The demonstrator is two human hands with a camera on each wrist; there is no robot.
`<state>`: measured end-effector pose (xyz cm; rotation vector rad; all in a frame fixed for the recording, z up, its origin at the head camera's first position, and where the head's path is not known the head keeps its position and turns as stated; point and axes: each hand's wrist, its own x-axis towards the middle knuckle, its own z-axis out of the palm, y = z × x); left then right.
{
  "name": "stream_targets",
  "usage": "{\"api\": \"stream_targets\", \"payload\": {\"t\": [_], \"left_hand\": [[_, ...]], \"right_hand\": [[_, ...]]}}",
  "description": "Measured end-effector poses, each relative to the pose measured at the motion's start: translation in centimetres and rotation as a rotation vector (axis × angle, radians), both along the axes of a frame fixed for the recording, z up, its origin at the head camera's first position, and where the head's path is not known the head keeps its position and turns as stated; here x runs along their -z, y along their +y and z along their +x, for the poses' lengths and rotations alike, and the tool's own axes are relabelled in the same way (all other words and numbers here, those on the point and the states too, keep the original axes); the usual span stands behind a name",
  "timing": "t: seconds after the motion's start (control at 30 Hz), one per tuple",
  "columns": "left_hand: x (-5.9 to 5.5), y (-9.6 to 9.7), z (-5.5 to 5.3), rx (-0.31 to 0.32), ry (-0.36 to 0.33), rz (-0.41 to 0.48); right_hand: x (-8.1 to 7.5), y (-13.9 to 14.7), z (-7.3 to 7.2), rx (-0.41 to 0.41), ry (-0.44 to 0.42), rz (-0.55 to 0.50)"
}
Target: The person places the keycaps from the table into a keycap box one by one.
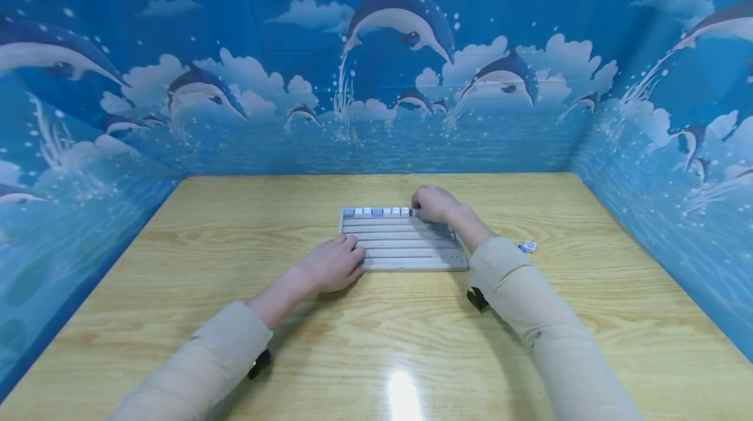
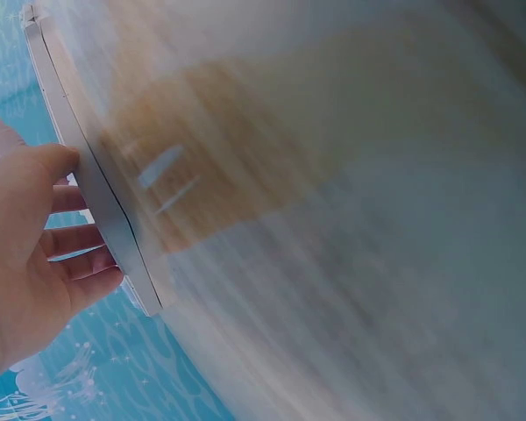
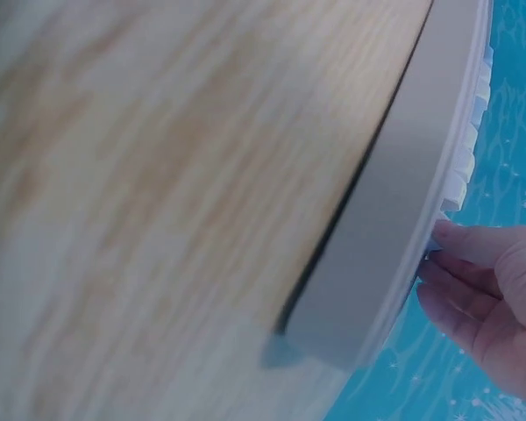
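A pale grey tray (image 1: 406,244) with long raised ridges lies on the table, a row of white and blue keycaps (image 1: 377,212) standing along its far edge. My left hand (image 1: 336,263) grips the tray's near left corner; in the left wrist view the thumb lies against the side wall (image 2: 101,197) and the fingers reach over the rim. At the right end of the row, my right hand (image 1: 434,204) pinches a small keycap (image 3: 435,244), mostly hidden by the thumb and fingertips. White keycaps (image 3: 456,190) stand just beside the thumb.
A white keycap (image 1: 530,246) and a blue one (image 1: 521,248) lie loose on the wooden table (image 1: 376,336), right of the tray and close to the right sleeve. Curtains (image 1: 376,127) printed with dolphins border the table at the back and both sides.
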<state>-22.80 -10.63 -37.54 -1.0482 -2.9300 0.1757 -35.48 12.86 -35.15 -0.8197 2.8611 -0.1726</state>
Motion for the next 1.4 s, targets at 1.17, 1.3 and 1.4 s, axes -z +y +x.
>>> {"api": "stream_targets", "payload": {"t": [1.17, 1.3, 1.4], "left_hand": [[-0.16, 0.03, -0.03, 0.005, -0.003, 0.001], [-0.14, 0.01, 0.01, 0.005, -0.005, 0.0], [-0.13, -0.01, 0.03, 0.007, -0.004, 0.001]], "right_hand": [[0.24, 0.09, -0.14, -0.068, 0.01, -0.017], [0.33, 0.18, -0.15, -0.067, 0.005, -0.019], [0.34, 0.23, -0.17, -0.063, -0.002, -0.022]]}}
